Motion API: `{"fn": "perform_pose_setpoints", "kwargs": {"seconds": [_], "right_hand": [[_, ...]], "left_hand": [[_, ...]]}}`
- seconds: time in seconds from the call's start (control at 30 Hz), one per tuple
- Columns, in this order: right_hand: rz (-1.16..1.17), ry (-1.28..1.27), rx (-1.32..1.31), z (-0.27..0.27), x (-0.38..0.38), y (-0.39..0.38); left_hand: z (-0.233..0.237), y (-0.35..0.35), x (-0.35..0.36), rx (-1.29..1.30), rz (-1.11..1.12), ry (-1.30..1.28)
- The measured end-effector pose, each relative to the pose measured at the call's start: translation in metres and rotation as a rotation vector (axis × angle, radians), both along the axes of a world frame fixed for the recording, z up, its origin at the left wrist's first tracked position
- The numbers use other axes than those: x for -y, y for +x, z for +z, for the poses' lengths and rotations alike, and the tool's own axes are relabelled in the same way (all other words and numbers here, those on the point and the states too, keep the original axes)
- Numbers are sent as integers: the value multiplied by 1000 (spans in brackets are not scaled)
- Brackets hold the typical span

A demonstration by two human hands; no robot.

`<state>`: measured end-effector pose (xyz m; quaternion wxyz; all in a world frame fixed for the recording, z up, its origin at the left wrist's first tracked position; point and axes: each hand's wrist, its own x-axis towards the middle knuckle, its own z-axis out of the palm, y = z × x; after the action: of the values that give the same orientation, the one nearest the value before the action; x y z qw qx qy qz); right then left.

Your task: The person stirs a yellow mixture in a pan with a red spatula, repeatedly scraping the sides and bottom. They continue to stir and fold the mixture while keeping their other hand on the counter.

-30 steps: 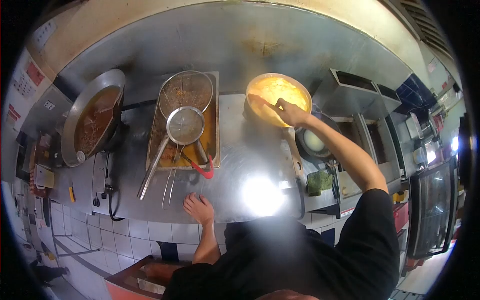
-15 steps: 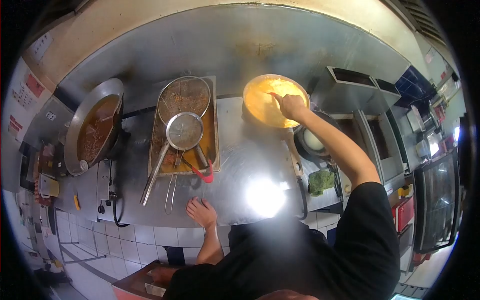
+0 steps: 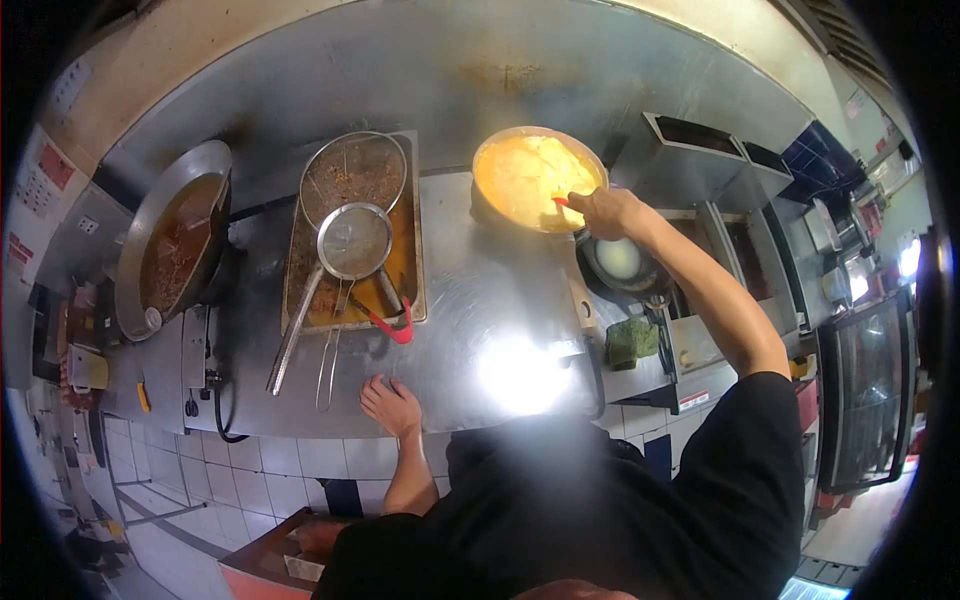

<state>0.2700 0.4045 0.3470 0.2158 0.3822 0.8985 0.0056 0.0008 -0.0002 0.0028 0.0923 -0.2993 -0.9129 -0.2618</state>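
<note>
My right hand (image 3: 605,212) is closed around a red spatula (image 3: 563,202), only a short part of which shows, at the right side of a wide round pan (image 3: 480,195). A thick yellow mixture (image 3: 525,175) fills the pan, paler and lumpy at the top. My left hand (image 3: 392,404) lies on the front edge of the steel counter (image 3: 450,350), fingers apart and holding nothing. Ahead of it, a fine strainer (image 3: 355,242) and a wire skimmer (image 3: 352,180) rest across an oily rectangular tray (image 3: 420,230), together with a tool with a red hooked handle (image 3: 402,328).
A large wok (image 3: 128,255) of brown oil stands at the left. Right of the pan are a dark pot (image 3: 645,275) with something pale in it, a green sponge-like block (image 3: 631,343) and steel fryer wells (image 3: 735,260). Bright glare hides part of the counter.
My right hand has moved from over the mixture toward the pan's right side, and the red tool now shows. The whole view has shifted slightly. My left hand stays on the counter edge.
</note>
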Motion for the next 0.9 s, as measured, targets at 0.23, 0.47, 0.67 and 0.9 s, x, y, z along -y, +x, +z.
{"fn": "perform_pose_setpoints", "kwargs": {"seconds": [0.23, 0.47, 0.67, 0.9], "right_hand": [[1, -50, -40, 42, 17, 6], [-28, -28, -167, 76, 31, 7], [121, -193, -444, 11, 8, 11], [-245, -330, -612, -30, 11, -33]], "left_hand": [[-2, 0, 0, 1, 15, -22], [2, 0, 1, 8, -5, 7], [2, 1, 1, -12, 12, -31], [5, 0, -1, -2, 9, 0]]}}
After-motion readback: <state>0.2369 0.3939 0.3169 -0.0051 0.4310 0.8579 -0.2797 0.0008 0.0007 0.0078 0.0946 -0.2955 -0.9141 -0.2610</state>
